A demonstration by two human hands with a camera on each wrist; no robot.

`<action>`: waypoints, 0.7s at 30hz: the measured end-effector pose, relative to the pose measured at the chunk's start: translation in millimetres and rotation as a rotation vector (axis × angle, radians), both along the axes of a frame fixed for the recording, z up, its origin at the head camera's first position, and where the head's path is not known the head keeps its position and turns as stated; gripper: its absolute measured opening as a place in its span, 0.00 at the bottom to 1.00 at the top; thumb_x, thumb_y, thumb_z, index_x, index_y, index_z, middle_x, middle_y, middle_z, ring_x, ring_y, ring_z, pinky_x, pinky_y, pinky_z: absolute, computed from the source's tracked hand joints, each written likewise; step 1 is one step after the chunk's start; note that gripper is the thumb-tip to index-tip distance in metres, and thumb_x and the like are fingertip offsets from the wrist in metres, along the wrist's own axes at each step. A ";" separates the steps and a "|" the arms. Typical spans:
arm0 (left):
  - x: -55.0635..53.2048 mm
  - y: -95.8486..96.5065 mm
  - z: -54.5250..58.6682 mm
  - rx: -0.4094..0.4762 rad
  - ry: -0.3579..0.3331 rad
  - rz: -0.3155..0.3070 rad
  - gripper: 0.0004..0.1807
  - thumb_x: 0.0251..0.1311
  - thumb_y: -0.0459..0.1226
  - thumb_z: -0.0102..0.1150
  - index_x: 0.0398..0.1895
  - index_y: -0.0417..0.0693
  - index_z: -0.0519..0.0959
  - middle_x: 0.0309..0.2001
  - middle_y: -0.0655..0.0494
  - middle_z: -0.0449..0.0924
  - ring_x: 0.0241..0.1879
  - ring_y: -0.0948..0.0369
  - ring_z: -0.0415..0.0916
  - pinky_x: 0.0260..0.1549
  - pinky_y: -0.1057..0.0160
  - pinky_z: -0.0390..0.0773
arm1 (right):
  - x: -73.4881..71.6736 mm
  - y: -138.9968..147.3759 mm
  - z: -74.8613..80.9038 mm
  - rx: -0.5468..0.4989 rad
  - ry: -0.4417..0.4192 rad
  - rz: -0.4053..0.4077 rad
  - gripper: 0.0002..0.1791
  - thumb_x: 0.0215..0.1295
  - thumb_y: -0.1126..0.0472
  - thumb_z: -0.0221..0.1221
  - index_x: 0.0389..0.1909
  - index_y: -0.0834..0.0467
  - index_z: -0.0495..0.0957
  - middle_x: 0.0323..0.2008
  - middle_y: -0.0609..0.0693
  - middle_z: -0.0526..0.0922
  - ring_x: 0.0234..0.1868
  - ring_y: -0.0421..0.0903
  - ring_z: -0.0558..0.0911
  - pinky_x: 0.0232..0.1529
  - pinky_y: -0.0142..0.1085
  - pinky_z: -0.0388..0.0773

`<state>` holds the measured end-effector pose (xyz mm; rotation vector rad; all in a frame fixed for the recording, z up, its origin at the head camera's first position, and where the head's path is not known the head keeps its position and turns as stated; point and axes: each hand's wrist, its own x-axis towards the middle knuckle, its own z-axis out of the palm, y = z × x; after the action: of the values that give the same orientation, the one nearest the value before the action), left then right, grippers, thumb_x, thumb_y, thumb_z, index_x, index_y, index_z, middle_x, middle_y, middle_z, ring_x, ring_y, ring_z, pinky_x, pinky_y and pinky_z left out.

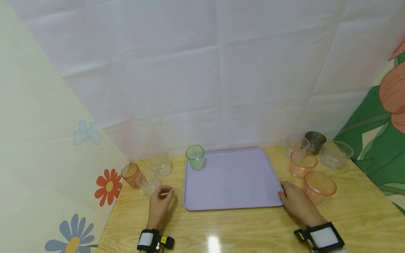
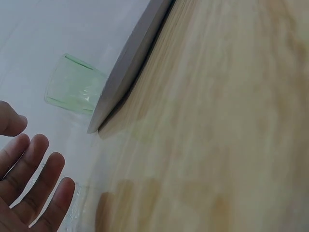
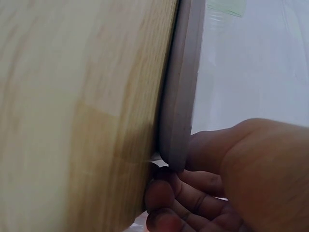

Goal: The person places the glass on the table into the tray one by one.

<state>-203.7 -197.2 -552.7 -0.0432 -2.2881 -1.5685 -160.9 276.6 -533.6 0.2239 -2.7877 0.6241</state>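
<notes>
Tray (image 1: 234, 182): desk (image 1: 253, 228) centre, green cup (image 1: 195, 158) on far-left corner
Right hand (image 1: 299, 203): fingers pinch tray's right edge
Left hand (image 1: 158, 206): fingers loose, empty
Handling: hold tray level; cup may slide

A booth-like indoor setup: a creased white sheet (image 1: 177, 77) is hanging beyond a wood-grain table (image 1: 253, 230); flowered panels (image 1: 47, 151) are standing left and right.

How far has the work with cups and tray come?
Seemingly done: the green cup stands on the tray. In hand: the right hand grips the tray's edge; the left hand holds nothing. Perhaps remaining: the amber cup and two clear cups left of the tray.
</notes>
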 end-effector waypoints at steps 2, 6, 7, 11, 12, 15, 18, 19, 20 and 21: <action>1.5 -2.1 0.0 0.001 -0.007 0.006 0.06 0.57 0.40 0.67 0.34 0.50 0.80 0.35 0.57 0.81 0.39 0.60 0.77 0.37 0.61 0.80 | 0.3 0.3 0.3 0.002 0.002 -0.001 0.16 0.58 0.68 0.61 0.44 0.73 0.74 0.36 0.67 0.81 0.38 0.63 0.80 0.36 0.58 0.78; 5.5 -6.3 3.0 -0.001 -0.031 0.034 0.06 0.57 0.39 0.67 0.32 0.49 0.79 0.34 0.56 0.81 0.38 0.60 0.77 0.36 0.61 0.80 | -0.3 0.9 0.2 0.002 0.008 0.000 0.16 0.58 0.68 0.61 0.45 0.73 0.74 0.36 0.67 0.81 0.38 0.64 0.80 0.37 0.58 0.78; 6.3 -7.5 3.5 -0.007 -0.038 0.048 0.06 0.57 0.39 0.67 0.32 0.49 0.79 0.33 0.56 0.81 0.37 0.60 0.77 0.36 0.62 0.80 | -0.5 1.0 0.0 0.002 0.008 0.001 0.16 0.58 0.68 0.61 0.45 0.73 0.74 0.36 0.67 0.81 0.38 0.64 0.80 0.37 0.58 0.78; 13.3 -8.1 14.8 -0.045 -0.075 0.116 0.07 0.57 0.36 0.66 0.33 0.44 0.78 0.33 0.53 0.81 0.36 0.59 0.77 0.35 0.64 0.79 | -0.8 0.9 -1.1 -0.007 0.014 0.003 0.16 0.58 0.68 0.61 0.45 0.73 0.74 0.36 0.67 0.81 0.39 0.64 0.80 0.38 0.58 0.78; 13.4 -9.7 14.6 -0.052 -0.080 0.132 0.07 0.57 0.36 0.66 0.34 0.43 0.78 0.33 0.52 0.81 0.36 0.59 0.77 0.35 0.65 0.79 | -0.8 0.8 -1.2 -0.009 0.014 0.003 0.16 0.58 0.68 0.61 0.45 0.73 0.74 0.36 0.67 0.81 0.39 0.64 0.80 0.38 0.58 0.78; 10.2 -18.0 7.4 -0.053 -0.094 0.173 0.09 0.57 0.37 0.66 0.36 0.42 0.78 0.34 0.52 0.81 0.36 0.59 0.77 0.34 0.68 0.79 | -0.8 0.7 -1.5 -0.011 0.017 0.002 0.16 0.58 0.68 0.61 0.45 0.72 0.74 0.36 0.67 0.81 0.40 0.64 0.80 0.38 0.58 0.78; 7.7 -27.0 1.1 -0.051 -0.083 0.196 0.11 0.56 0.39 0.68 0.35 0.43 0.77 0.33 0.52 0.81 0.34 0.61 0.76 0.32 0.70 0.78 | -0.9 0.5 -1.6 -0.011 0.016 0.004 0.16 0.58 0.67 0.61 0.46 0.72 0.74 0.37 0.67 0.81 0.40 0.64 0.80 0.38 0.58 0.78; 7.8 -28.7 1.0 -0.048 -0.081 0.204 0.12 0.56 0.40 0.68 0.35 0.42 0.77 0.32 0.51 0.81 0.34 0.61 0.76 0.32 0.71 0.78 | -1.0 0.5 -1.8 -0.010 0.015 0.004 0.16 0.58 0.67 0.61 0.46 0.72 0.74 0.37 0.67 0.81 0.40 0.64 0.80 0.38 0.58 0.78; 8.1 -30.2 1.0 -0.044 -0.079 0.210 0.12 0.55 0.40 0.68 0.35 0.42 0.77 0.32 0.51 0.80 0.34 0.61 0.76 0.31 0.71 0.78 | -1.1 0.5 -2.1 -0.009 0.011 0.004 0.16 0.58 0.67 0.61 0.46 0.72 0.74 0.37 0.67 0.81 0.40 0.64 0.80 0.38 0.58 0.78; 8.6 -31.3 1.5 -0.039 -0.081 0.214 0.13 0.55 0.40 0.68 0.35 0.42 0.76 0.32 0.50 0.80 0.33 0.60 0.76 0.31 0.72 0.78 | -1.2 0.5 -2.4 -0.007 0.008 0.004 0.17 0.58 0.67 0.61 0.46 0.72 0.74 0.37 0.67 0.81 0.40 0.64 0.80 0.39 0.58 0.78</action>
<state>-195.2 -228.5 -551.2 0.2516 -2.2970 -1.4410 -162.1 277.1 -536.0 0.2301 -2.7771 0.6327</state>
